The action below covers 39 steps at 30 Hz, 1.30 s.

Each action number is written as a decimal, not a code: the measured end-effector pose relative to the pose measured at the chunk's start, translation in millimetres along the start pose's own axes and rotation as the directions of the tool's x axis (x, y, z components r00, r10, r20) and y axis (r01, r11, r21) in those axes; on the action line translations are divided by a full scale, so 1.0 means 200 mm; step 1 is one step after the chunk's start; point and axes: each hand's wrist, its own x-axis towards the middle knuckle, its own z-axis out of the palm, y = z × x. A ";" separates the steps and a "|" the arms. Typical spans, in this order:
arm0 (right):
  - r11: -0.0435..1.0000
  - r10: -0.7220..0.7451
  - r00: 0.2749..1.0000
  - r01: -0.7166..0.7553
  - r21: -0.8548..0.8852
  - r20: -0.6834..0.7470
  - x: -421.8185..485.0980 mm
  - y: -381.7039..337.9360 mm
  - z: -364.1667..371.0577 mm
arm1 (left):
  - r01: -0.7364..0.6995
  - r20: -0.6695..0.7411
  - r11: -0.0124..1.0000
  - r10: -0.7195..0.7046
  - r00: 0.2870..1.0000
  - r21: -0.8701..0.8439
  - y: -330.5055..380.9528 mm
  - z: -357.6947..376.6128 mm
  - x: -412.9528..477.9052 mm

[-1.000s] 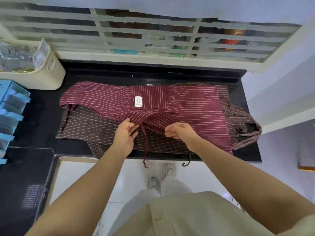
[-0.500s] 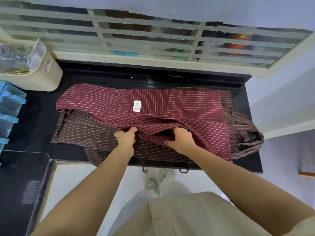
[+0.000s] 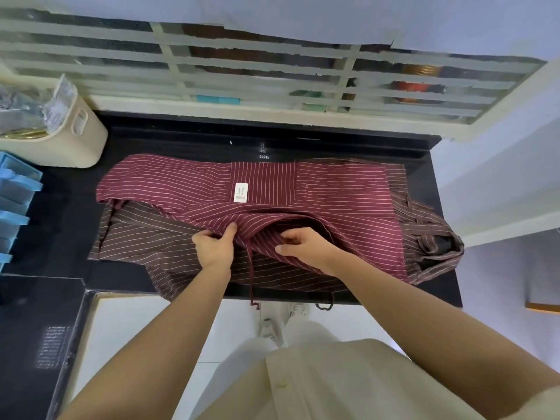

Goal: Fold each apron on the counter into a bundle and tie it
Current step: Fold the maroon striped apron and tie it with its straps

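A maroon striped apron (image 3: pixel 333 192) with a white label lies spread on the black counter (image 3: pixel 181 144), on top of a brown striped apron (image 3: pixel 145 237). My left hand (image 3: pixel 213 247) pinches the maroon apron's near edge, thumb on top. Just to its right, my right hand (image 3: pixel 306 245) grips the same edge, fingers curled into the fold. A maroon tie string (image 3: pixel 251 277) hangs between my hands over the counter's front edge. A brown tie end (image 3: pixel 325 304) dangles further right.
A cream basket (image 3: pixel 72 137) with plastic packets stands at the back left. Blue bins (image 3: pixel 15 204) line the left edge. A barred window (image 3: pixel 272 74) runs behind the counter. The brown apron's bunched straps (image 3: pixel 436 241) reach the counter's right end.
Both hands have closed on the maroon apron's near edge and lifted it into a raised fold. My view has shifted slightly.
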 end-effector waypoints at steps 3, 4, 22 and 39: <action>0.942 -0.156 0.987 0.158 -0.297 0.030 -0.02 0.03 0.07 | -0.059 -0.023 0.998 0.059 0.998 0.004 -0.01 -0.07 0.02; 0.899 -0.183 0.981 0.194 -0.393 0.067 -0.02 0.05 0.09 | -0.053 -0.018 0.999 0.053 0.998 0.012 -0.02 -0.08 0.02; 0.988 -0.150 0.972 0.155 -0.011 0.181 0.02 0.07 0.40 | -0.448 0.497 0.894 0.390 0.776 -0.001 -0.14 -0.31 -0.26; 0.742 0.279 0.866 0.079 -0.665 0.414 -0.08 -0.03 0.50 | -0.589 0.509 0.636 0.335 0.793 0.499 -0.22 -0.30 -0.10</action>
